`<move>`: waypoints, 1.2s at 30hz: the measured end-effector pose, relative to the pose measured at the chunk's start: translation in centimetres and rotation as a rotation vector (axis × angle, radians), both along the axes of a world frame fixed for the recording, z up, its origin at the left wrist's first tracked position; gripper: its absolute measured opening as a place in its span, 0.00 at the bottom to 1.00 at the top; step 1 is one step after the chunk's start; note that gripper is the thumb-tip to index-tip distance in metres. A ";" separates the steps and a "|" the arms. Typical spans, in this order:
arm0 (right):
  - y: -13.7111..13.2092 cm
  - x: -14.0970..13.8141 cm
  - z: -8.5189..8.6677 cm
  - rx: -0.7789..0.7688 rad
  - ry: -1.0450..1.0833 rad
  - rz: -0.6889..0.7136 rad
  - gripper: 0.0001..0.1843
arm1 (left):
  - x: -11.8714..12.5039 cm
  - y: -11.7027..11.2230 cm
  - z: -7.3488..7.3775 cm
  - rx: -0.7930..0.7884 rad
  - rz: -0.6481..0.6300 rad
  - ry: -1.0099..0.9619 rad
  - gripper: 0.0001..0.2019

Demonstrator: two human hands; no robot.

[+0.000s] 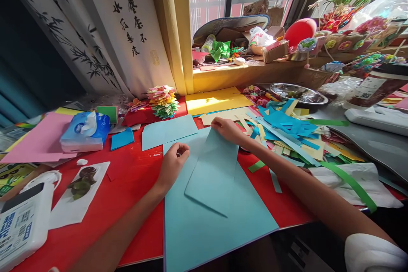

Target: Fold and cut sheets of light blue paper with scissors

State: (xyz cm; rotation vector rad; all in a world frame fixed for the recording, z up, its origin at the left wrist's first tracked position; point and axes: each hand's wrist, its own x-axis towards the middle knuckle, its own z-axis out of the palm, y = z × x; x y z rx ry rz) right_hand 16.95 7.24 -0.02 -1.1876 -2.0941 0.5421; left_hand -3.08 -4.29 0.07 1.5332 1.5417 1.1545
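Note:
A smaller light blue paper sheet (213,170) is tilted over a large light blue sheet (219,238). My right hand (227,131) pinches the smaller sheet at its upper end, and its lower edge casts a shadow on the sheet below. My left hand (174,163) hovers at or rests by the large sheet's left edge; its fingers are loosely curled, with a gap to the thumb and no object in them. Another light blue piece (168,131) lies just beyond my left hand. The large sheet overhangs the front edge of the red table (134,229).
Coloured paper strips (287,129) pile up on the right, near a metal bowl (298,93) and a cup (371,85). A tissue pack (85,131), a blue paper piece (122,138) and a white container (24,225) stand left. A folded-paper stack (162,101) sits behind.

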 end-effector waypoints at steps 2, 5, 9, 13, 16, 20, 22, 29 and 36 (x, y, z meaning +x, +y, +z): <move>-1.5 -1.7 0.0 -0.043 0.016 0.105 0.10 | 0.0 0.2 -0.3 0.002 -0.010 0.024 0.08; -3.7 -3.7 -0.1 -0.093 0.043 0.200 0.10 | 0.0 0.4 -0.5 -0.010 -0.045 0.035 0.10; -5.8 -5.2 -0.1 -0.135 0.093 0.207 0.09 | -0.1 0.5 -0.5 -0.017 -0.053 0.008 0.11; -6.8 -5.6 0.3 -0.184 0.161 0.167 0.08 | -0.2 0.4 -0.5 -0.032 -0.044 -0.020 0.12; -7.2 -5.7 0.4 -0.190 0.161 0.143 0.07 | -0.3 0.4 -0.6 -0.061 -0.043 -0.054 0.12; -7.4 -5.8 0.3 -0.153 0.113 0.127 0.07 | -0.4 0.6 -0.7 -0.086 -0.068 -0.094 0.11; -7.4 -5.8 0.4 -0.137 0.107 0.121 0.07 | -0.4 0.6 -0.7 -0.082 -0.080 -0.100 0.09; -6.4 -5.2 0.9 -0.090 0.124 0.057 0.09 | -0.2 0.5 -0.5 -0.085 -0.114 -0.068 0.06; -3.8 -3.7 1.1 -0.014 0.126 -0.094 0.08 | 0.1 0.2 0.1 -0.132 -0.158 -0.049 0.07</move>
